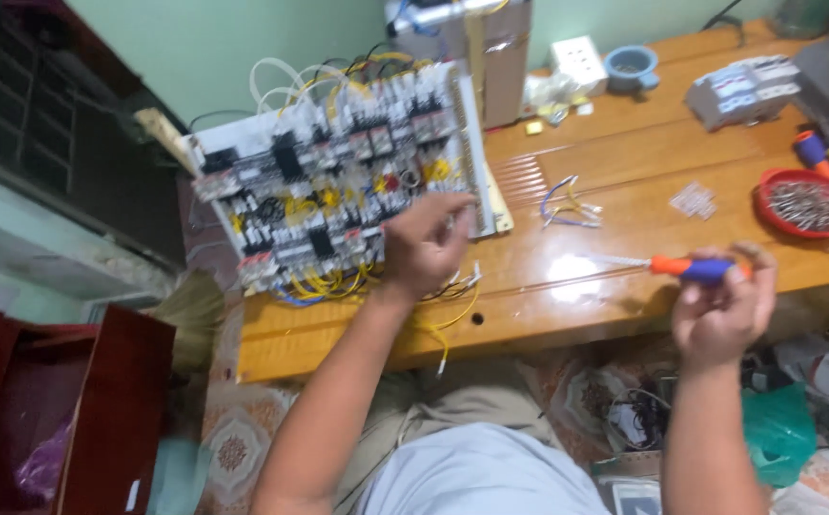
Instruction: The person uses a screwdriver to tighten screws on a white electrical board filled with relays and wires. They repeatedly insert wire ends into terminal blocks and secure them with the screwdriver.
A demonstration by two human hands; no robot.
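While pinching wires (452, 286) at panel (338, 172), left hand (424, 246) closed on them; right hand (724, 305) clasps screwdriver (691, 268) over bench (567, 191). Thin, limp, easily kinked: best held near the ends.

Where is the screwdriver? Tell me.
In the head view the screwdriver is in the right hand, over the table's front edge, right of the wired panel.

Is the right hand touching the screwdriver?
Touching. The head view shows the right hand with its fingers wrapped around the handle of the screwdriver, held above the table edge.
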